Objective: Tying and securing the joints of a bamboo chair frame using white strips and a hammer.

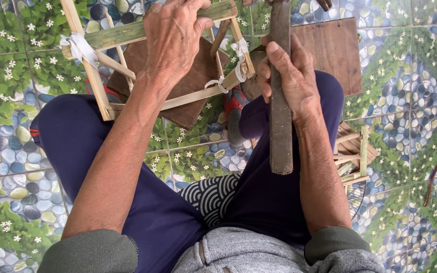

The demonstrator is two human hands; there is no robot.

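Head view, bamboo frame (127, 65) under left hand (173, 38) (gripping)

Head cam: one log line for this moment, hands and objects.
left hand: grips bamboo frame top bar | right hand: grips dark wooden tool handle | wooden board under frame | patterned tile floor

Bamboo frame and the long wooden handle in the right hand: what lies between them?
In the head view, only a white tie on the bamboo frame corner and dark board separate it from the wooden handle.
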